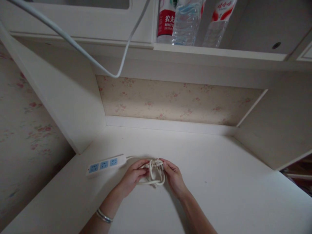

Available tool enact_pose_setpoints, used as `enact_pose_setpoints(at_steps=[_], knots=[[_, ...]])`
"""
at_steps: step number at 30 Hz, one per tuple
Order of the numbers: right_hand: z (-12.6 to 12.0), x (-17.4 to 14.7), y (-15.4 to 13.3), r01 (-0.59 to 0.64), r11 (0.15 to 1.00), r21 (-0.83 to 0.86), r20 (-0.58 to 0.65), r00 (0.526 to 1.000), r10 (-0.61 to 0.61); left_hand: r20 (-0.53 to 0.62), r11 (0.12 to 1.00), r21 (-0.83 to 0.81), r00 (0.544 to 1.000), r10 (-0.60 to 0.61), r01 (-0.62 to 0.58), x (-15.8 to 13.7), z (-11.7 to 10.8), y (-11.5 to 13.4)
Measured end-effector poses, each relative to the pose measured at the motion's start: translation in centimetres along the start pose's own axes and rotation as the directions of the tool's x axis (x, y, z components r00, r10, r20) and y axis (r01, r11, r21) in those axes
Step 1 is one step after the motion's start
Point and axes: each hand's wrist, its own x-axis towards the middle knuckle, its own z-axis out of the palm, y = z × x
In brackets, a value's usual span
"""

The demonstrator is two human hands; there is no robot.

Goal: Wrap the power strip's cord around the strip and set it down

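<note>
A white power strip (106, 165) with several blue socket faces lies on the desk, left of my hands. Its pale cord (156, 182) runs from the strip's right end into a looped, tangled bundle between my hands. My left hand (133, 177) is closed on the left side of this bundle. At the bundle's upper right, my right hand (173, 177) pinches the cord beside the plug (160, 166), whose metal prongs show. A silver bangle (104, 215) circles my left wrist.
The white desk (234, 195) has side panels left and right and a flowered wall behind. Overhead is a shelf (219, 55) with plastic bottles (186, 24). A thick white cable (97, 63) hangs down in front of the cabinet at the upper left.
</note>
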Motion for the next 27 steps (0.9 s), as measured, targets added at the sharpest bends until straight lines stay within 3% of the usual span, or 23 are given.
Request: enact_pose_setpoints(at_steps=[3,6,11,27], knots=[[-0.1,0.2,0.5,-0.005,1.0,-0.005,0.001,1.0,0.005,-0.055,0.969,0.224,0.991,0.12,-0.105,0.5,0.2,-0.8],[-0.2,0.3,0.7,-0.008,1.0,-0.005,0.014,1.0,0.008,-0.052,0.928,0.328,0.977,0.206,-0.178,0.7,0.1,-1.1],[-0.1,0.1,0.5,-0.001,1.0,-0.013,0.031,1.0,0.001,-0.035,0.909,0.345,0.965,0.261,-0.234,0.3,0.0,-0.6],[0.5,-0.2,-0.3,-0.022,1.0,0.016,0.033,0.999,0.021,-0.146,0.904,0.386,0.955,0.258,-0.185,0.6,-0.2,-1.3]])
